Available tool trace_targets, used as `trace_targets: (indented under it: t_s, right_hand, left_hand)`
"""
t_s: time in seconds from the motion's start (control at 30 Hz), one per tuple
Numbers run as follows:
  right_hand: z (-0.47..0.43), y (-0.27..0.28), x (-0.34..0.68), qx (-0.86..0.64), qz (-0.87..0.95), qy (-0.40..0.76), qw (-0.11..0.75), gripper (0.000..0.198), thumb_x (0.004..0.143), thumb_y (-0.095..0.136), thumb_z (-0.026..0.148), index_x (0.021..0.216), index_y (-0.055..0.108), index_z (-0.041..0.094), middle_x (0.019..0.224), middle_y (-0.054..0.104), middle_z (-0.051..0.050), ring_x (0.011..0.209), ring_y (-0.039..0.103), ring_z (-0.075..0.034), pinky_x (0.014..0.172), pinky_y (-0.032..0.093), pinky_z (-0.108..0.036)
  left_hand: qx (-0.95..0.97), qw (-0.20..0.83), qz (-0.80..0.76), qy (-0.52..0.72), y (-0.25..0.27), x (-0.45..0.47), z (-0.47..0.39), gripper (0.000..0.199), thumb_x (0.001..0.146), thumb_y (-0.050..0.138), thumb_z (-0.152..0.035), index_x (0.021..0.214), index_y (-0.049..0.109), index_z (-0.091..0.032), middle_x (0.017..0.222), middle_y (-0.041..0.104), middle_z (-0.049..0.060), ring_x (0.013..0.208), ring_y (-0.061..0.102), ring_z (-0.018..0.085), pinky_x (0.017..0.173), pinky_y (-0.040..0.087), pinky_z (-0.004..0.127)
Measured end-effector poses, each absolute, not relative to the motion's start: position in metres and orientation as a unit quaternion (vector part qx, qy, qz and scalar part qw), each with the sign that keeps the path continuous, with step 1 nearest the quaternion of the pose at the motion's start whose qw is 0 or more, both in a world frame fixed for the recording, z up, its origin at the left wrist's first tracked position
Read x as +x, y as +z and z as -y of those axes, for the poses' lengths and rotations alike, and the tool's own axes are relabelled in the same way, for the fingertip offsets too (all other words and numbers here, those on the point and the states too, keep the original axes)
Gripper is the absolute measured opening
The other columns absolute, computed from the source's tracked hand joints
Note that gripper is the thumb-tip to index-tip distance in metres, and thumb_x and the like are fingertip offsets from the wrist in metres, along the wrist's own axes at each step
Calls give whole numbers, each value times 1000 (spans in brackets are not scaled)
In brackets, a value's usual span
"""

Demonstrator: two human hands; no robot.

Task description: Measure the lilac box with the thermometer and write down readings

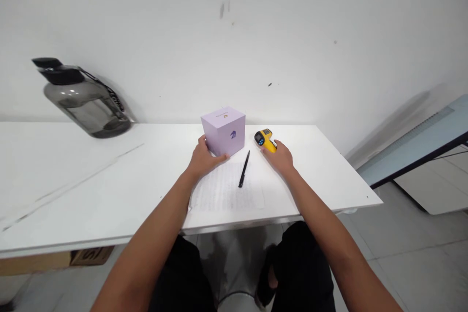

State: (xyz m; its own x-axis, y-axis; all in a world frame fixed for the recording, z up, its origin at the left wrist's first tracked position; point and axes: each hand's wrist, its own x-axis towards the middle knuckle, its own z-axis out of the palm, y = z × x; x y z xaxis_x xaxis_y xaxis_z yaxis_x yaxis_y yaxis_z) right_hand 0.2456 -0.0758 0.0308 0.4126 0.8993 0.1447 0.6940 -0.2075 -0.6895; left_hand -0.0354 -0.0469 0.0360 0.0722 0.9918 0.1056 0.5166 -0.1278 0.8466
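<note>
My left hand (204, 158) grips the lower left corner of a lilac box (231, 135), thumb along the front and fingers at the side. The box stands upright near the wall, with a small dark purple emblem on its front and gold print on top. My right hand (281, 157) is closed around the handle of a yellow and black infrared thermometer (268, 142), which lies on its side. A black pen (244, 169) rests between my hands on a sheet of printed paper (219, 192); the print is too blurred to read.
A large grey water bottle (89, 107) with a black cap stands at the left by the wall. The white table (91, 190) ends at the right. Beyond that edge is a pale blue panel (420, 141). Below the table at left is a cardboard box (91, 256).
</note>
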Motion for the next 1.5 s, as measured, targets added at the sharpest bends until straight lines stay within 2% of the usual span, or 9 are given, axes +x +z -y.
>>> trace_targets:
  t_s: [0.1,0.2,0.43,0.73,1.0,1.13,1.27,1.4,1.5]
  right_hand:
    - [81,32,236,-635,493,275,527,49,82,63,59,113,63,21,98,68,-7,86,63,-21,74,49,-33]
    - [88,29,217,-482,471,411,614,45,77,67,62,99,59,23,79,57,2,65,53,-13,61,46,-28]
    - [104,29,190,-419,547,481,542,41,71,78,53,84,55,22,70,45,5,62,39,-11,59,32,-27]
    - [102,27,191,-394,558,503,530,42,71,82,45,95,56,22,76,44,5,66,38,-11,61,30,-27]
    - [100,23,194,-410,569,494,514,39,72,80,39,100,59,22,82,50,3,71,43,-12,65,36,-28]
    - [102,26,193,-422,582,474,509,38,74,77,43,100,59,22,80,51,3,70,45,-13,65,39,-28]
    - [107,31,191,-460,596,371,543,43,78,72,44,112,58,21,90,60,-1,77,54,-17,73,48,-33]
    - [110,31,194,-492,612,215,580,58,80,69,40,133,53,21,114,65,-10,99,61,-25,89,52,-42]
    - [110,30,197,-492,629,165,579,60,80,70,37,136,53,22,116,65,-12,106,61,-29,91,52,-45]
  left_hand:
    - [637,336,-580,381,32,-38,41,104,63,84,-60,144,31,-23,139,54,17,123,56,33,94,52,46]
    - [620,349,-578,400,21,-39,32,101,63,83,-63,143,36,-22,133,58,16,120,59,31,94,53,45]
    - [639,335,-558,409,13,-40,27,91,66,80,-62,138,44,-20,125,64,14,109,63,27,92,53,43]
    - [688,293,-563,351,30,-35,44,92,66,76,-68,135,42,-18,125,64,15,110,63,30,89,53,43]
    - [701,281,-562,338,35,-34,48,90,67,74,-69,135,42,-18,125,64,14,109,64,29,84,54,41]
    - [697,279,-569,336,33,-34,47,93,67,74,-69,137,40,-18,127,63,14,110,63,30,85,54,41]
    - [683,291,-576,342,28,-35,42,94,68,75,-67,139,39,-18,129,62,15,112,63,29,88,53,41]
    - [672,299,-580,351,25,-36,36,92,69,73,-67,138,40,-18,127,63,15,113,62,29,88,53,41]
    - [675,300,-577,349,24,-37,35,93,68,74,-68,138,40,-18,126,63,15,112,63,30,89,53,41]
